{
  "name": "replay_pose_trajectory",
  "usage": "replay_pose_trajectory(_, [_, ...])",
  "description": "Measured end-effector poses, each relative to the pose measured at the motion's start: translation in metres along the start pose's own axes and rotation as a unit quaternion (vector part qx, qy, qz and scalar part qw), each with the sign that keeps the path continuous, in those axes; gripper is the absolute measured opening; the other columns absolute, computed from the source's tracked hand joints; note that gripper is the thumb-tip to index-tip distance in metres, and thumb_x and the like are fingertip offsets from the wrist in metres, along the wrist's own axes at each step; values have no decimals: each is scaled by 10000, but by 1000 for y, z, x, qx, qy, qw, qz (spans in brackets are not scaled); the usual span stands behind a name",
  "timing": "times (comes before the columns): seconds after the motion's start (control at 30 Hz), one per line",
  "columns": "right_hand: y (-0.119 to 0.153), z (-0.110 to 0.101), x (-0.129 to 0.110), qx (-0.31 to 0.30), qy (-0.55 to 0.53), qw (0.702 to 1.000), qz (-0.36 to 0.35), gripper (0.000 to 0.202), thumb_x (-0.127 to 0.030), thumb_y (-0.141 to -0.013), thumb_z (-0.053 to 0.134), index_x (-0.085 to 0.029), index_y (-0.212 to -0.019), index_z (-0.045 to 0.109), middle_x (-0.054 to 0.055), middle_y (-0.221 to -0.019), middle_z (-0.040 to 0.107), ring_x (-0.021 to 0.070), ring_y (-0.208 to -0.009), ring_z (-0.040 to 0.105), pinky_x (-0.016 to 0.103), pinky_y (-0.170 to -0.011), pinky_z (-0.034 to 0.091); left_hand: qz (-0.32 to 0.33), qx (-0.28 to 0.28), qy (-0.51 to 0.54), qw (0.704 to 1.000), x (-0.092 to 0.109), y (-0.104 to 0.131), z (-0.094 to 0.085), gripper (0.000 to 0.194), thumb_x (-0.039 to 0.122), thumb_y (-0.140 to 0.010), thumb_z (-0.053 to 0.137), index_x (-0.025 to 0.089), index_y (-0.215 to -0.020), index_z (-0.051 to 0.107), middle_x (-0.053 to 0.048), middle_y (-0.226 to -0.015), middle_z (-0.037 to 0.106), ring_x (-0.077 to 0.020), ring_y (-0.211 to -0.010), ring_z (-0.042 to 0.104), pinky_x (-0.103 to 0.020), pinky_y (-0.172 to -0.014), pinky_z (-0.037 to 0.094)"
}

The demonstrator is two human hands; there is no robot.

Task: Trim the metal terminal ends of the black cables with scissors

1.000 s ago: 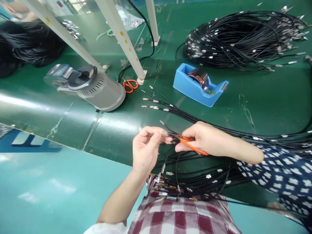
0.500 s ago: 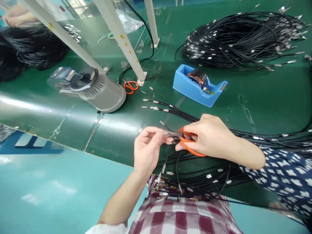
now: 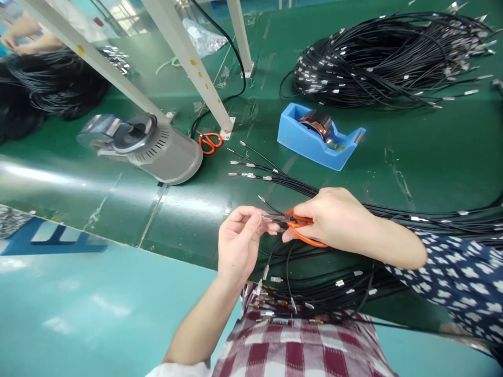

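Note:
Orange-handled scissors [image 3: 307, 240] are in my right hand [image 3: 338, 222], fingers closed round the handles and blades pointing left. My left hand [image 3: 241, 241] pinches the end of a black cable at the blade tips; the exact spot is partly hidden by the fingers. Just beyond my hands, a bundle of black cables [image 3: 293, 183] with labelled ends fans out to the left. More black cables [image 3: 334, 293] with white tags and metal ends lie nearest my checked apron [image 3: 298, 351], partly on it.
A blue tape dispenser [image 3: 310, 149] stands beyond my hands, before a large cable coil [image 3: 361, 63]. At left are a grey machine [image 3: 167, 157], other orange scissors [image 3: 211, 143] and white posts [image 3: 188, 57]. Another person's hands [image 3: 27, 39] are at the far left, by dark cables [image 3: 58, 84].
The camera view has shifted slightly. The scissors and my right hand have moved a little left, closer to my left hand, and both hands keep their grip.

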State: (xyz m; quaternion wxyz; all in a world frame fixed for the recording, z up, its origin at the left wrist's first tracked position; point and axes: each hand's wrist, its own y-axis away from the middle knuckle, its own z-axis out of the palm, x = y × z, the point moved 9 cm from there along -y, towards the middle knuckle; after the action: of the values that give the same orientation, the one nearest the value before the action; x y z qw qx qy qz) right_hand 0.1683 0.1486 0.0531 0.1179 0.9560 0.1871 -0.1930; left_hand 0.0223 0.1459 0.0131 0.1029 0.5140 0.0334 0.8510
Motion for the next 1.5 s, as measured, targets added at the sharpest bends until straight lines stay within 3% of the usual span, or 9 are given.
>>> replay_pose_trajectory(0.23, [9, 1, 56, 59, -247, 963, 90, 480, -646, -855, 540, -196, -739, 657, -1, -618, 612, 137, -557, 516, 264, -530, 337, -2, -51, -156, 987, 19, -7, -21, 121, 279, -828, 710, 166, -786, 697, -52, -739, 708, -173, -669, 663, -289, -657, 540])
replay_pose_trajectory(0.4, [21, 11, 72, 68, -265, 958, 82, 360, -555, -903, 529, -227, -988, 652, 38, -931, 700, 187, -787, 619, 304, -711, 471, 127, -30, -499, 857, 53, -55, -35, 128, 241, -827, 663, 186, -731, 729, -47, -776, 735, -196, -766, 653, -285, -760, 506])
replay_pose_trajectory(0.5, [20, 23, 76, 67, -315, 944, 78, 349, -533, -941, 482, -212, -976, 614, 39, -919, 668, 187, -789, 603, 317, -747, 480, 178, -108, -573, 792, 34, -92, -14, 114, 187, -823, 622, 199, -796, 733, -51, -821, 723, -202, -770, 648, -299, -739, 508])
replay_pose_trajectory(0.8, [20, 40, 89, 70, -403, 909, 78, 374, -536, -957, 462, -189, -894, 586, 15, -795, 595, 159, -733, 540, 291, -709, 448, 206, -147, -598, 761, -1, -119, 12, 128, 129, -826, 614, 200, -764, 700, -92, -910, 695, -266, -953, 640, -425, -915, 493])
replay_pose_trajectory(0.9, [20, 35, 86, 69, -391, 914, 79, 357, -534, -931, 518, -189, -899, 602, 12, -779, 607, 151, -696, 527, 286, -677, 434, 203, -137, -560, 792, 15, -100, 15, 90, 190, -875, 616, 193, -871, 706, -90, -944, 727, -238, -937, 681, -403, -901, 529])
replay_pose_trajectory(0.97, [21, 24, 81, 76, -349, 931, 79, 354, -539, -903, 566, -190, -871, 616, 17, -769, 627, 152, -684, 536, 279, -651, 420, 126, -112, -400, 901, 22, -89, 10, 89, 236, -868, 676, 179, -929, 706, -88, -926, 753, -219, -855, 726, -377, -837, 574])
replay_pose_trajectory(1.07, [22, 1, 66, 96, -256, 960, 60, 389, -572, -884, 581, -194, -804, 628, 21, -736, 649, 150, -656, 547, 270, -610, 387, 61, -102, -226, 967, 26, -68, 18, 96, 237, -822, 752, 169, -882, 718, -68, -806, 768, -204, -742, 743, -337, -743, 600])
replay_pose_trajectory(1.27, [21, -41, 39, 148, -60, 987, 25, 516, -678, -855, 550, -209, -639, 550, -11, -595, 595, 120, -549, 484, 269, -557, 286, 7, -58, -104, 993, 26, -46, 25, 103, 252, -794, 789, 158, -818, 755, -56, -794, 771, -164, -695, 732, -255, -680, 580])
replay_pose_trajectory(1.5, [10, -46, 25, 101, 21, 995, 17, 517, -678, -825, 591, -219, -593, 539, -21, -554, 588, 125, -519, 430, 284, -542, 242, -50, -59, -66, 995, 21, -34, 25, 166, 266, -786, 794, 137, -713, 717, -47, -700, 741, -134, -590, 684, -233, -609, 551])
